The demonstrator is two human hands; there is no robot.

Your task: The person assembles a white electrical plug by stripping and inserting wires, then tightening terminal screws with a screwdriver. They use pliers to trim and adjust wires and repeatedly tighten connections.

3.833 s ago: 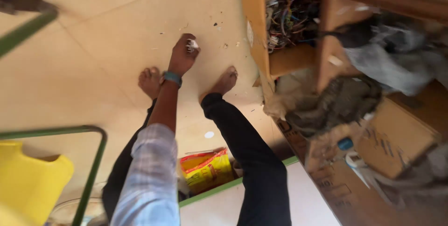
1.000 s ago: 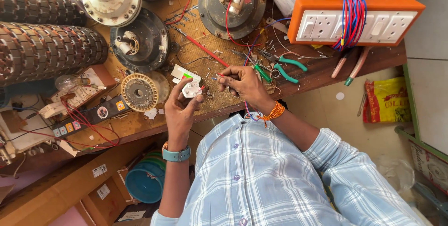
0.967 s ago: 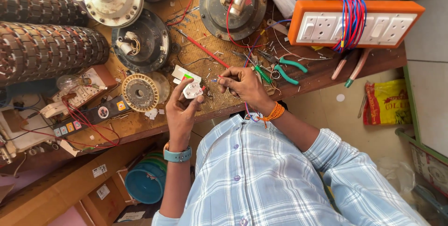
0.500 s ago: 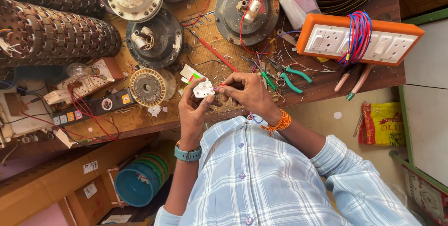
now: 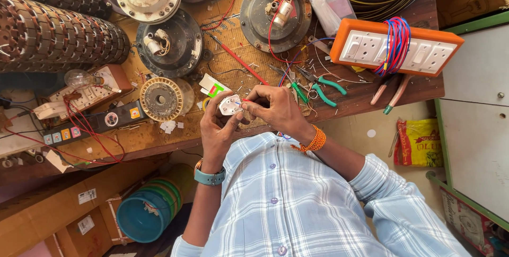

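Having drawn closer together over the near edge of the cluttered surface (image 5: 175,140), both hands are now working the white plug (image 5: 229,105): the left hand (image 5: 218,124) is gripping it while the right hand (image 5: 275,109) is pinching at its top, near the green pliers (image 5: 323,88).

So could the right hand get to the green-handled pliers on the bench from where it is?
Probably yes. The right hand is pinching at the white plug, and the green-handled pliers lie just beside it with only loose wires between. It would have to let go of the plug first.
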